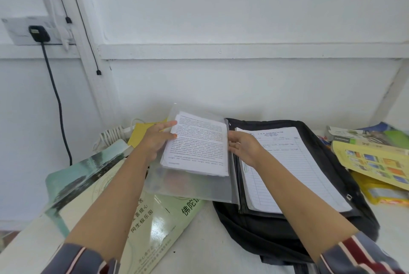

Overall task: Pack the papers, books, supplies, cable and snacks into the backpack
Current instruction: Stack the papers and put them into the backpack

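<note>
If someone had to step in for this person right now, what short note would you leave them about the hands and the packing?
Left hand: holds the stack of printed papers at its left edge, in or on a clear plastic folder.
Right hand: holds the stack's right edge, beside the backpack.
Done: the backpack lies open on the table, with a lined sheet on top of what is inside.
Left: the printed papers, the green booklets at left, a yellow envelope, the coiled white cable, and the books and yellow packets at right are all outside the bag.
</note>
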